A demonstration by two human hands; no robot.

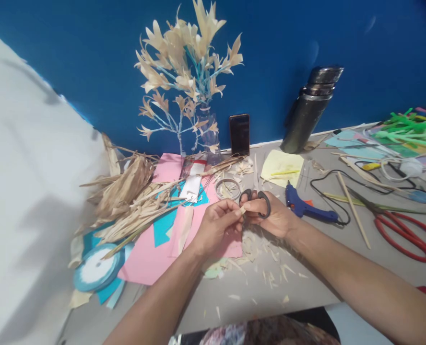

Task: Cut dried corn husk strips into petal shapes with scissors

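Note:
My left hand (218, 223) is closed, pinching a small pale piece of dried husk (242, 210) between thumb and finger. Against it, my right hand (270, 213) has its fingertips at the same piece. Hooked on the right hand is a pair of scissors (255, 179) with black handles, the blades pointing away toward the wall. Pale husk trimmings (266, 258) lie scattered on the table below both hands. A roll of tape (228, 189) sits just beyond the left hand. Pink paper (144, 258) lies under and left of that hand.
Bundles of dried husk (126, 191) and a blue ribbon spool (97, 268) lie left. Husk flowers (191, 62) stand in a clear bottle, beside a phone (239, 134) and a flask (308, 112). Rightward are a blue glue gun (308, 208) with its cord and large red-handled scissors (407, 235).

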